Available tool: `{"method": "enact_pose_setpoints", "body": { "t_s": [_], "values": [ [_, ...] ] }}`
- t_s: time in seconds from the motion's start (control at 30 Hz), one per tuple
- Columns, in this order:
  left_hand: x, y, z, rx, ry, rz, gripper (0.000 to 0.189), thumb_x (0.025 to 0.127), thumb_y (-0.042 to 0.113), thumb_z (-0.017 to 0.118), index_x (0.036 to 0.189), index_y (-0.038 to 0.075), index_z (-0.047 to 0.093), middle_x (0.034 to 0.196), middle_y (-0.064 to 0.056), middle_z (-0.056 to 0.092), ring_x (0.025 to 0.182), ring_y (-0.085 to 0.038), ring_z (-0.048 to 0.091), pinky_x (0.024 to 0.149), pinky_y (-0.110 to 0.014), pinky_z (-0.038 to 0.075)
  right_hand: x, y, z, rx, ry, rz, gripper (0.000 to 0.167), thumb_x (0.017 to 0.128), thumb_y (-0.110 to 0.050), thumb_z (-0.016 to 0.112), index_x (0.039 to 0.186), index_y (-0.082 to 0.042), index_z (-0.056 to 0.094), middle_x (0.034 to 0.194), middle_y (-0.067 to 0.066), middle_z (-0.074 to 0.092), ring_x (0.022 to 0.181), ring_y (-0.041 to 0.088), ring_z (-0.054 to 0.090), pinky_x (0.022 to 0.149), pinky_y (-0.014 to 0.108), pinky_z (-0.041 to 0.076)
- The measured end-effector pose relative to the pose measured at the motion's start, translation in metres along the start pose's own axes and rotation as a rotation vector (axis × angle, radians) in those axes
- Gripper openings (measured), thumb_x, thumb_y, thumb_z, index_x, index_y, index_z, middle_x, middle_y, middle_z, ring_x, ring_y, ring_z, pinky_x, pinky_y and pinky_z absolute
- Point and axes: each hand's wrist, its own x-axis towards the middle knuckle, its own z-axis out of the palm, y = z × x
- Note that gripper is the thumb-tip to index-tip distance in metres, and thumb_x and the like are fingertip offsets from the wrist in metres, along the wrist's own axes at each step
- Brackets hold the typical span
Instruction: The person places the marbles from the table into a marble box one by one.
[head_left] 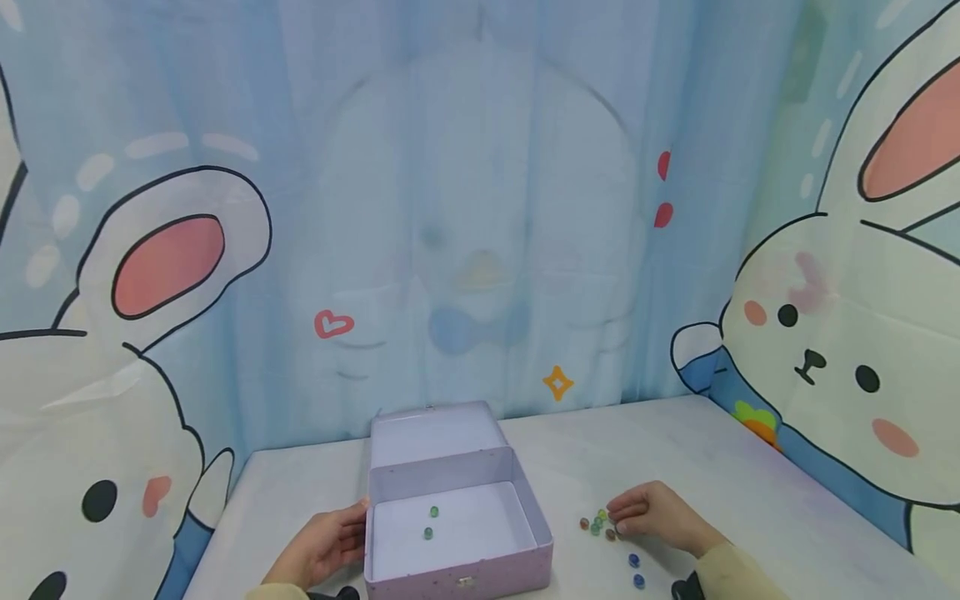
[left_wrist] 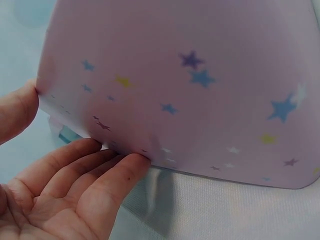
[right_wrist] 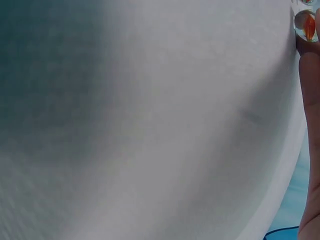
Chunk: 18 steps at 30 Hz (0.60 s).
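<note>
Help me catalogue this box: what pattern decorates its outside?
The box has blue, yellow, purple and white stars on mauve; clearest in left wrist view.

We note free table (head_left: 637, 450) beyond the right hand (head_left: 663, 521); leftward, loose marbles (head_left: 597, 528), then the purple box (head_left: 502, 573), obstruct low passage toward the left hand (head_left: 326, 542).

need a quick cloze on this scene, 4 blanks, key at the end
1. In the left wrist view, the printed shapes on the box are ____.
2. Inside the box lie exactly ____ green marbles.
3. The two marbles nearest the right sleeve are coloured ____.
4. The hand touching the box is the person's ____ one.

Missing words: stars; two; blue; left
</note>
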Motion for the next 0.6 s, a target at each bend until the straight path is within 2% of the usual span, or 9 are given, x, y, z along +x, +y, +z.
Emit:
{"method": "enact_pose_setpoints", "body": {
  "t_s": [0.3, 0.6],
  "values": [
    [0.001, -0.001, 0.000, -0.012, -0.015, 0.010, 0.064, 0.104, 0.031, 0.060, 0.137, -0.022, 0.046, 0.124, -0.033, 0.066, 0.102, -0.027, 0.071, 0.104, -0.052, 0.054, 0.001, 0.001, -0.006, 0.020, -0.020, -0.027, 0.030, 0.086, 0.001, 0.077, 0.115, 0.004, 0.071, 0.104, 0.013, 0.078, 0.095, 0.024, 0.075, 0.083, 0.037, 0.064],
    [0.001, 0.000, -0.004, -0.022, -0.041, 0.007, 0.066, 0.105, 0.032, 0.059, 0.140, -0.021, 0.043, 0.127, -0.033, 0.064, 0.101, -0.024, 0.070, 0.106, -0.052, 0.053, -0.003, -0.013, -0.021, 0.047, -0.058, -0.162, 0.041, 0.089, -0.010, 0.078, 0.124, 0.008, 0.067, 0.114, 0.020, 0.076, 0.100, 0.026, 0.075, 0.087, 0.039, 0.063]
  ]
}}
